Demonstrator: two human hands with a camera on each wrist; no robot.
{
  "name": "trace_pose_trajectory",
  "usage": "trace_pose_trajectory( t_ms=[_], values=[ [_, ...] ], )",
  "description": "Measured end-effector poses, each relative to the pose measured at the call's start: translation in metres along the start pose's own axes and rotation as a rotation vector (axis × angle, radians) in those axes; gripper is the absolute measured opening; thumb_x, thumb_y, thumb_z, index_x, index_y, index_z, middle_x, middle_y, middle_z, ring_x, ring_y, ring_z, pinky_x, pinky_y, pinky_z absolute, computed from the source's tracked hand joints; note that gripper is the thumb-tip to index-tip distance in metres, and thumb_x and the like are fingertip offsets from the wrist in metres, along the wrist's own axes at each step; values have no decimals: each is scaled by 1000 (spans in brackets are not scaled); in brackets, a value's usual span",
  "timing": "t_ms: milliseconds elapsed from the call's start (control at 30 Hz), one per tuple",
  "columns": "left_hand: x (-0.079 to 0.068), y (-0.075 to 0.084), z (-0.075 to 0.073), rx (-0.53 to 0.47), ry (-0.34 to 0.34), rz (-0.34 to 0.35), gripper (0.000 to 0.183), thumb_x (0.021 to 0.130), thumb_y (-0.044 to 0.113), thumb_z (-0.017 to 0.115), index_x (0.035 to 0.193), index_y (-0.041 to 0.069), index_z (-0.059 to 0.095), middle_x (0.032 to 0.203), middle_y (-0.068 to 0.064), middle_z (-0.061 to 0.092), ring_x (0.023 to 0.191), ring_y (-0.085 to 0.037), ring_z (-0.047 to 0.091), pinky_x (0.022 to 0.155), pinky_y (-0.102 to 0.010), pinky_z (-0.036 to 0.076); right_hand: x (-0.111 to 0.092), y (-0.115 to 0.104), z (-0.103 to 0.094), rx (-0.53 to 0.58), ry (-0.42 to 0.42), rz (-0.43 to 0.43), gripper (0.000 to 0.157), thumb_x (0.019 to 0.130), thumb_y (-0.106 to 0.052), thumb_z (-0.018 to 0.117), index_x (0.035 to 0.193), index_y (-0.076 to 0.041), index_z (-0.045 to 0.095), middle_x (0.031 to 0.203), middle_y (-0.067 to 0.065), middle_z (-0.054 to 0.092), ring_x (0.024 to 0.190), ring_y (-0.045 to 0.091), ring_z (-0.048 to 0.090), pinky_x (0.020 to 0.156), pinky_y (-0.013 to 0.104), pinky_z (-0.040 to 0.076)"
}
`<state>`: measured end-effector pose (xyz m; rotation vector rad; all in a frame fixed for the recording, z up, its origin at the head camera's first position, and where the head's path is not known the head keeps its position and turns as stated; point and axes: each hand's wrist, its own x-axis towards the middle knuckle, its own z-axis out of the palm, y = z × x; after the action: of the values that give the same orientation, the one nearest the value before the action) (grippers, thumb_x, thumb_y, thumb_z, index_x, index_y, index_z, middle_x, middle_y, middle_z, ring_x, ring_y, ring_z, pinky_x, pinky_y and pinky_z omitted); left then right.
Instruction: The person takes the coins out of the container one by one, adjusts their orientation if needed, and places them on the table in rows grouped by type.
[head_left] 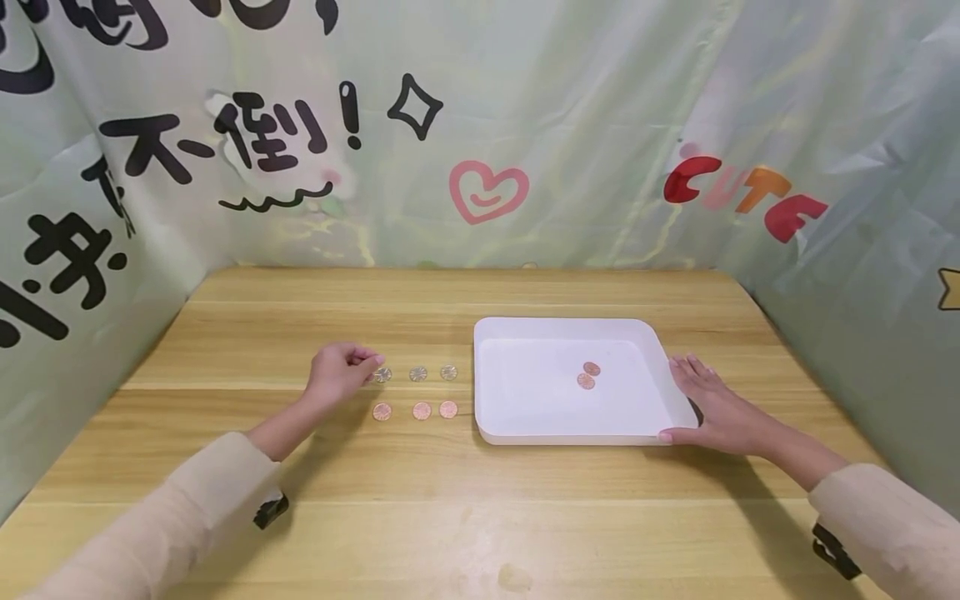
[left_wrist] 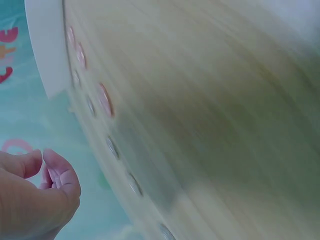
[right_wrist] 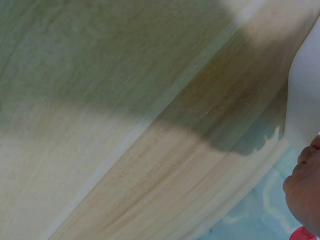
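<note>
My left hand (head_left: pixel 341 371) is held low over the left end of a row of silver coins (head_left: pixel 417 373). Its fingers curl loosely, and in the left wrist view a small gap shows between thumb and fingertip, with nothing visible in it. In that view the silver row runs on past the hand, which hides part of it in the head view. Nearer the front lie three copper-coloured coins (head_left: pixel 422 411). Two more copper-coloured coins (head_left: pixel 587 381) lie in a white tray (head_left: pixel 525 417). Against the tray's right end rests my right hand (head_left: pixel 716 408), fingers extended and thumb at the front corner.
A wooden table (head_left: pixel 420 508) carries everything. Printed cloth (head_left: pixel 585 108) hangs behind it and along both sides. The tray's left wall stands close to the right ends of both coin rows.
</note>
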<state>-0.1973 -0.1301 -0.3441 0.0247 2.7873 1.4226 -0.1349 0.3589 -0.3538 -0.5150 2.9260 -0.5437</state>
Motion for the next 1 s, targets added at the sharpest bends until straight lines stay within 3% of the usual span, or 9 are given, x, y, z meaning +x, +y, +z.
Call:
trace_pose_trajectory(
  t_ms=[167,367,567,733,1000],
  values=[
    [-2,12,16,-34,-14,27,20,89,11,61,95,-8,65,83,-21,66,73,-28,64,56,-18,48,0,-1,0,7,-1,5,108,74,-45,72,142,13,11,146,37,13,139,46,0,114,53,-1],
    [0,26,34,-90,-14,14,18,87,10,63,94,-6,65,80,-17,65,68,-22,62,56,-18,47,0,-2,-1,8,-4,7,108,74,-45,72,142,13,12,147,37,12,139,47,0,114,54,0],
    [0,42,52,-151,-44,23,17,87,10,63,94,-5,66,89,-22,66,69,-22,63,63,-27,53,0,-1,-1,10,-1,1,108,74,-45,72,142,13,12,147,37,13,139,46,0,114,54,0],
    [0,55,68,-170,-45,60,14,85,9,65,90,-4,67,82,-21,66,62,-16,59,55,-20,48,-1,-1,0,14,4,-5,108,74,-44,72,142,14,12,146,38,13,139,47,0,115,51,-3],
    [-5,75,91,-245,-63,62,12,84,8,66,86,-3,66,73,-10,63,69,-27,63,55,-17,44,-1,-1,0,13,8,-13,107,74,-44,72,142,14,13,146,38,13,139,47,0,116,45,-7]
  ],
)
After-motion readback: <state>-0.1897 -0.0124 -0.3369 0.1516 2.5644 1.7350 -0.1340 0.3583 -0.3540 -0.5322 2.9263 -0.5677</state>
